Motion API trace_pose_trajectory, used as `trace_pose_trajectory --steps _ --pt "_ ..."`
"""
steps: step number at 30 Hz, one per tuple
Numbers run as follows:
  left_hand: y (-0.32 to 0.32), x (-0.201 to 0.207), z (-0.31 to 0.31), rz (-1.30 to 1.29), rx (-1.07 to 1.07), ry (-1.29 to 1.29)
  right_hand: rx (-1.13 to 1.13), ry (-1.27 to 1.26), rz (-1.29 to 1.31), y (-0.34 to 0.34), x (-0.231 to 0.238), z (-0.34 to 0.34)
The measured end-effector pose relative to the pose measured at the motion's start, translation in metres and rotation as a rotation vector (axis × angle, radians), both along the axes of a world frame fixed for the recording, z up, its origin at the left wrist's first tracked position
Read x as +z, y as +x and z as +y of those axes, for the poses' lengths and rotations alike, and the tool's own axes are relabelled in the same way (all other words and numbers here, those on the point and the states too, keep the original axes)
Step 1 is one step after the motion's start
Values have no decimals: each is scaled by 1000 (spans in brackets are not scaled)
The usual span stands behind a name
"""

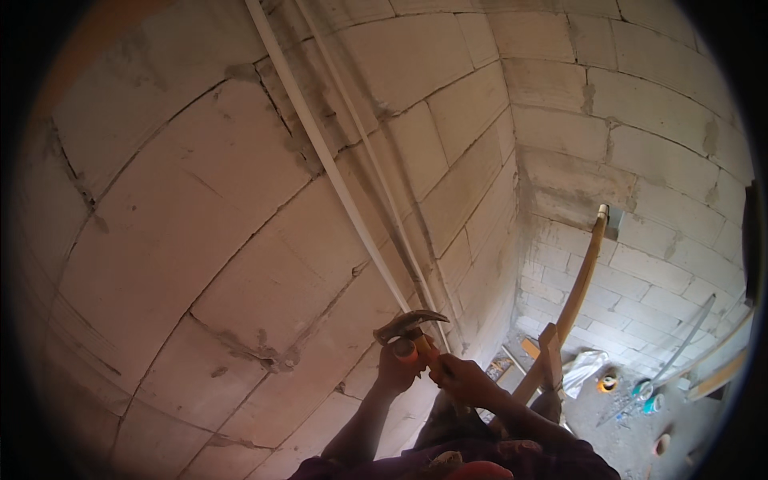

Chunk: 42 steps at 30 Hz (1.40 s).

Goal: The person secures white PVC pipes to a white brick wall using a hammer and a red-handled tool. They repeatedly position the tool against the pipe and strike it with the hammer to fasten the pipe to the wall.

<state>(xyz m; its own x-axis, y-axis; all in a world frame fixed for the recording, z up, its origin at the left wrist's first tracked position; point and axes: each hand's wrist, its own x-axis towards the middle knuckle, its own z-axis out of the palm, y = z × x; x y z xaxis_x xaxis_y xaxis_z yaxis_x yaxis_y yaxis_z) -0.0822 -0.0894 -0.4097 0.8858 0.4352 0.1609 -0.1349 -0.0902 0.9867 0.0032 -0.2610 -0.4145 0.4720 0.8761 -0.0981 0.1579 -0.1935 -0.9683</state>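
Observation:
In front of my body, close to the block wall, both hands are together. My right hand (458,381) is closed on the handle of a claw hammer (411,324). The hammer's dark metal head lies crosswise just above my hands, and its yellowish handle runs down into my grip. My left hand (395,373) is closed round a thing with a round orange end (403,349), right under the hammer head. The rest of that thing is hidden by my fingers. A white strip (332,164) slants down the wall to the hammer head.
A thinner pale pipe (370,144) runs beside a groove in the block wall (232,192). At right, a wooden pole (586,268) slants from a wall opening down past my right arm. White plastic sheeting (588,373) and a teal-coloured item (653,403) lie on the floor far below.

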Motion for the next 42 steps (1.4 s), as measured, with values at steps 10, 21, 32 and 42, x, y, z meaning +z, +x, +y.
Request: trace_pose_trajectory --steps 10,21,32,42 --pt "24 51 -11 -15 -230 -47 167 418 810 19 9 -18" --pt "24 115 9 90 -10 233 -297 400 305 45 70 -13" --pt "15 254 63 -391 -187 262 -226 609 440 79 146 2" --pt "12 370 81 -733 220 878 -319 610 225 98 109 2"
